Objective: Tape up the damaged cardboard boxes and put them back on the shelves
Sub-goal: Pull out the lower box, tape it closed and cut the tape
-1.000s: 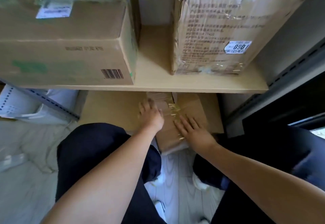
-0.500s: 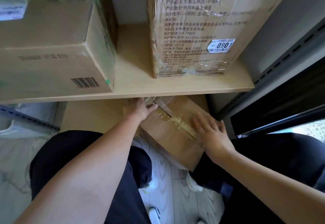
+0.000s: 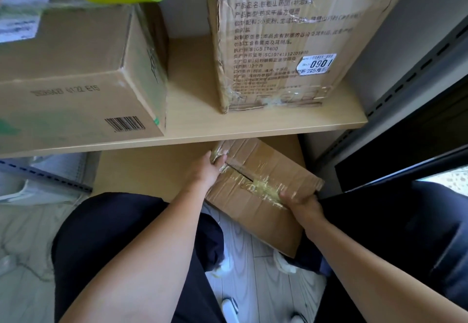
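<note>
Below the upper shelf (image 3: 253, 130), both hands, left hand (image 3: 206, 170) and right hand (image 3: 300, 202), grip opposite ends of the taped box (image 3: 255, 196), half off the lower shelf (image 3: 141, 168); its tilt could let it slide floorward.

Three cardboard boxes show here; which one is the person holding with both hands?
The low taped box under the shelf board: left hand grips its far corner, right hand its near edge. The barcode box and printed box stand untouched above.
</note>
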The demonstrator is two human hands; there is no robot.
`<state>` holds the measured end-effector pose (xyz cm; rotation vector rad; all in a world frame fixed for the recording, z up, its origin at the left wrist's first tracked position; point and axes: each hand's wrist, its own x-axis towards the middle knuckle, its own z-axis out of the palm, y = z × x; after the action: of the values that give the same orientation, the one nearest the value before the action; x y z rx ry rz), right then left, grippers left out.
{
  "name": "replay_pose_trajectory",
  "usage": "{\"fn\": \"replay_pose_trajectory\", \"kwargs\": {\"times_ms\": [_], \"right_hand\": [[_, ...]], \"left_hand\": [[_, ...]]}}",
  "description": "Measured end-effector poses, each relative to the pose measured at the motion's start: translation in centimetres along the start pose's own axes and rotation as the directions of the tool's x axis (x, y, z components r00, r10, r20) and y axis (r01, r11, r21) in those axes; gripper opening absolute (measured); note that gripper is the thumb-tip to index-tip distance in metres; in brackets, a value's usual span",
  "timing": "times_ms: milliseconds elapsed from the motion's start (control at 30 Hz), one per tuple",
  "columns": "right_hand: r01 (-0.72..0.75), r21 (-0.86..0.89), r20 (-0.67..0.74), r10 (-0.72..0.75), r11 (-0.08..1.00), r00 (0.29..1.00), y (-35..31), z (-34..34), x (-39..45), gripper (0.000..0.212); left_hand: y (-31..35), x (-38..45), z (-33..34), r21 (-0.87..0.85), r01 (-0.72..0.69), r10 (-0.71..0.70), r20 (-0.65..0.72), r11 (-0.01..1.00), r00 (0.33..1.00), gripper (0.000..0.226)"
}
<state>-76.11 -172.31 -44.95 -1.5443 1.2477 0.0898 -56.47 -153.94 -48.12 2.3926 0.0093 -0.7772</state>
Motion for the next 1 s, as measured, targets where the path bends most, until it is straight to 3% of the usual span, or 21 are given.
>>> {"fn": "replay_pose_trajectory", "kwargs": {"times_ms": [100, 167, 233, 300, 433, 600, 700, 833, 1000], "right_hand": [[0.046, -0.047, -0.032, -0.047, 0.998, 0.998, -0.3, 0.4, -0.1, 0.052], [0.067, -0.058, -0.022, -0.068, 0.996, 0.997, -1.2, 0.6, 0.3, 0.054], [0.07, -0.157, -0.004, -0.071, 0.985, 0.997, -2.3, 0.8, 0.7, 0.072], [0.065, -0.25, -0.021, -0.073, 0.966, 0.997, -2.9, 1.3, 0.7, 0.095], [0.066, -0.294, -0.079, -0.093, 0.953, 0.993, -2.1, 2.3, 0.7, 0.102], [0.062, -0.304, -0.087, -0.092, 0.951, 0.992, -2.8, 2.3, 1.0, 0.107], [0.095, -0.356, -0.102, -0.14, 0.93, 0.985, -2.9, 2.5, 0.8, 0.105], [0.127, -0.341, -0.028, -0.145, 0.932, 0.989, -4.7, 1.9, 0.9, 0.096], [0.226, -0.483, 0.136, -0.182, 0.846, 0.974, -6.9, -0.9, 0.3, 0.072]], "left_hand": [[0.1, -0.4, -0.4, 0.074, -0.013, 0.019, -0.08, 0.997, 0.997, 0.065], [0.1, -1.4, -1.4, 0.136, 0.038, -0.031, -0.054, 0.99, 0.998, 0.063], [-0.2, -3.1, -2.2, 0.224, 0.122, -0.128, 0.015, 0.967, 0.992, 0.076], [-0.4, -5.1, -1.6, 0.327, 0.202, -0.198, -0.047, 0.923, 0.979, 0.099], [0.6, -7.3, 1.4, 0.191, 0.313, -0.253, -0.285, 0.93, 0.924, 0.094], [0.7, -6.9, 0.7, 0.181, 0.27, -0.214, -0.279, 0.946, 0.936, 0.09], [1.0, -6.8, 1.1, 0.175, 0.267, -0.203, -0.316, 0.948, 0.927, 0.082], [1.7, -6.4, -1.4, 0.308, 0.269, -0.195, -0.251, 0.913, 0.948, 0.09], [1.1, -9.4, -4.1, 0.315, 0.153, -0.066, -0.272, 0.937, 0.96, 0.051]]}}
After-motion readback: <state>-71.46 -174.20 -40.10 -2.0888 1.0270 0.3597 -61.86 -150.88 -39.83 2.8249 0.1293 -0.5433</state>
